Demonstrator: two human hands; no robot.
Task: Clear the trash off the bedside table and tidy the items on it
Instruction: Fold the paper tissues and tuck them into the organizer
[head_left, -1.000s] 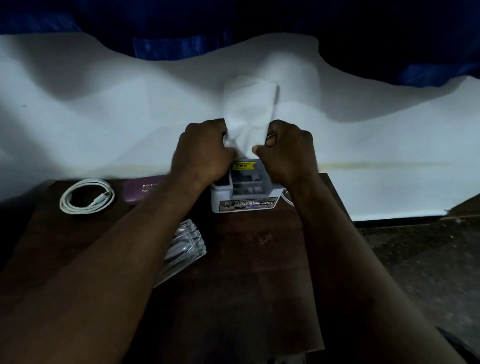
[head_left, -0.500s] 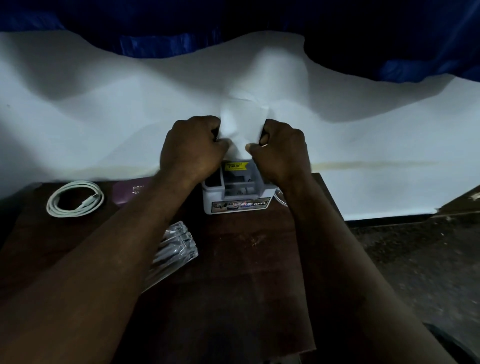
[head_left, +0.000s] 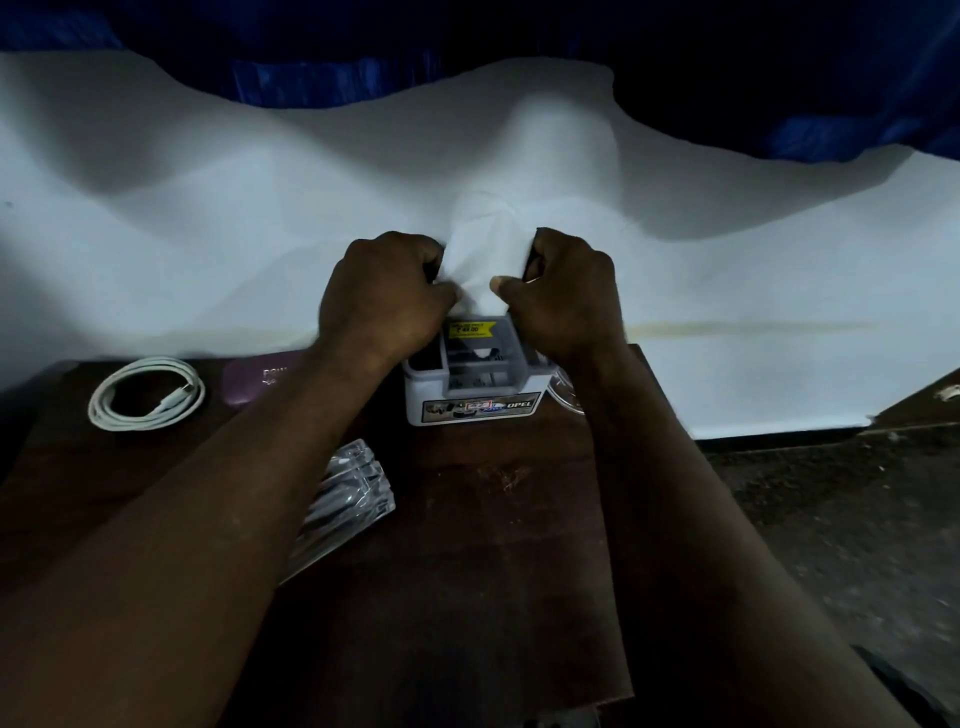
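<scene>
My left hand (head_left: 384, 301) and right hand (head_left: 566, 296) each pinch one side of the white tissue (head_left: 485, 254). It looks light, limp and easily torn, so a gentle grip at the edges suits it.

Organizer box (head_left: 470, 413) front reads "OPEL" — yellow sticker (head_left: 471, 328), "49.00".

Dark wood bedside table (head_left: 467, 545), 4 items on it: coiled white cable (head_left: 147, 393) back left, purple case (head_left: 249, 382) just right of it, white organizer box (head_left: 472, 410) labelled OPEL back centre, clear plastic pack (head_left: 353, 488) nearer front, partly hidden.
</scene>
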